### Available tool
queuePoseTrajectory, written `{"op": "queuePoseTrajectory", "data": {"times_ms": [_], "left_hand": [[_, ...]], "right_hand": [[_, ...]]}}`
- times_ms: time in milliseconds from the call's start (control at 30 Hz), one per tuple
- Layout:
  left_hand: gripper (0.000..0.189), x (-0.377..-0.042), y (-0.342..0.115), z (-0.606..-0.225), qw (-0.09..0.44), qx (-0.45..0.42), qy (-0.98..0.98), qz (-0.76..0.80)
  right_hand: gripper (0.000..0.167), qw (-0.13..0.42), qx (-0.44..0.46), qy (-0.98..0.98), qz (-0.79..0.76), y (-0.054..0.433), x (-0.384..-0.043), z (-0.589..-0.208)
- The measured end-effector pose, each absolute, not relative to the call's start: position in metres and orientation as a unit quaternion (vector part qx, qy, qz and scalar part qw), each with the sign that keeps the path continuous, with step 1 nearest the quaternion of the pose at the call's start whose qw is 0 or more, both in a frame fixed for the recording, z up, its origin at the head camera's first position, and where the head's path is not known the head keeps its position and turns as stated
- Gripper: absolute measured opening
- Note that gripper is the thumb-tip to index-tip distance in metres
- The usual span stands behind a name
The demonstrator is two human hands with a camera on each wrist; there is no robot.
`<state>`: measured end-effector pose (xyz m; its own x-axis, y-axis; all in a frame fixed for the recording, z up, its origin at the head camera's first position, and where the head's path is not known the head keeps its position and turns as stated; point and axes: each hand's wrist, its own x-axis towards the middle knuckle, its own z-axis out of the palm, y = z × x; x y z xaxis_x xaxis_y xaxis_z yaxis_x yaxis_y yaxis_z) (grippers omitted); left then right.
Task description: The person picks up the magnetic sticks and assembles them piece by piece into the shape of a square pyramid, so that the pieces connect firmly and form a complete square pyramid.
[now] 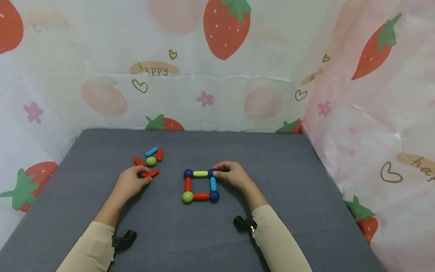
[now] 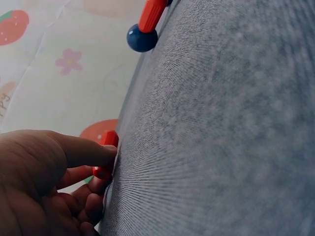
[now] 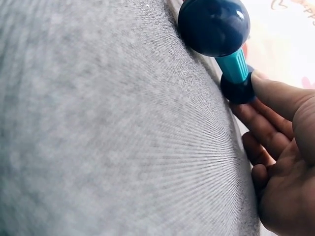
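Observation:
My left hand (image 1: pixel 130 183) pinches a red rod (image 1: pixel 151 173) between thumb and fingers, low over the grey cloth. A square of magnetic rods and balls lies to its right. The square's far side is a yellow-green rod (image 1: pixel 200 173), its right side a blue rod (image 1: pixel 213 184); red rods form the left (image 1: pixel 188 184) and near (image 1: pixel 201 197) sides. A green ball (image 1: pixel 187 197) makes the near left corner; the other corners are dark blue balls. My right hand (image 1: pixel 234 175) pinches the far right dark blue ball (image 3: pixel 237 89), its fingers partly covering it.
Just beyond the left hand lie a loose green ball (image 1: pixel 151 161), a blue rod (image 1: pixel 151 152) and two red rods, one upright in view (image 1: pixel 159 155), one slanted (image 1: pixel 138 161). The grey-covered table (image 1: pixel 272 162) meets a strawberry-print curtain (image 1: pixel 217 83) at the back.

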<state>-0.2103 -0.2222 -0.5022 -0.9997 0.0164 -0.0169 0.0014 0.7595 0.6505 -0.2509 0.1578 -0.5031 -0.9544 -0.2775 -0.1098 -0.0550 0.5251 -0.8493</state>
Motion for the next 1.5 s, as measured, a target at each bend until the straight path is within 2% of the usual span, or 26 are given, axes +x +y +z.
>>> {"op": "queuePoseTrajectory", "data": {"times_ms": [333, 1033, 1500], "left_hand": [[0.034, -0.207, -0.216, -0.489, 0.023, -0.005, 0.924, 0.382], [0.032, -0.199, -0.201, -0.467, 0.023, 0.044, 0.900, 0.434], [0.031, -0.186, -0.172, -0.455, 0.060, 0.109, 0.869, 0.480]], "right_hand": [[0.023, 0.116, -0.096, 0.866, -0.476, 0.157, -0.251, -0.505], [0.022, 0.121, -0.095, 0.864, -0.480, 0.156, -0.250, -0.501], [0.023, 0.122, -0.094, 0.865, -0.478, 0.156, -0.249, -0.498]]}}
